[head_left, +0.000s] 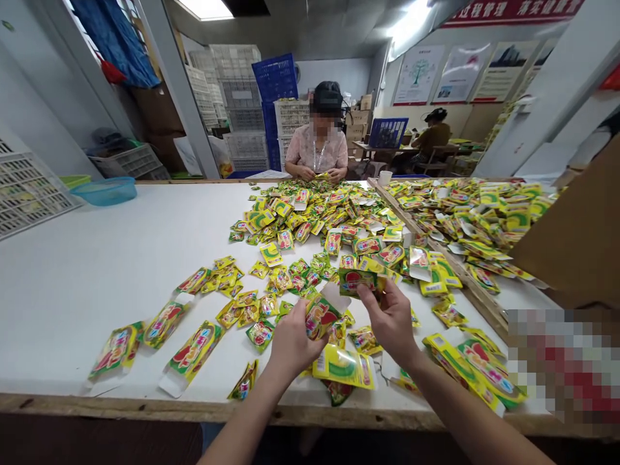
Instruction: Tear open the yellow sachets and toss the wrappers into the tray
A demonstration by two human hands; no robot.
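Note:
My left hand [293,342] is closed around a small yellow-green printed carton [321,316], whose white end flap stands open toward the right. Between the thumb and fingers of my right hand [393,323] is a dark green packet with a red fruit print [357,281], level with the carton's open end and a little above it. Below my hands lies a flat yellow carton [343,367]. Loose small sachets [261,334] are scattered just beyond my left hand. Several more cartons [191,355] lie to the left, some with open flaps.
A large heap of cartons and sachets [310,216] covers the middle of the white table [165,232]. A wooden strip [445,258] separates another heap [484,206]. Across the table sits a person [317,145] handling packets. A blue basin [105,191] and cardboard box [576,226] stand at the sides.

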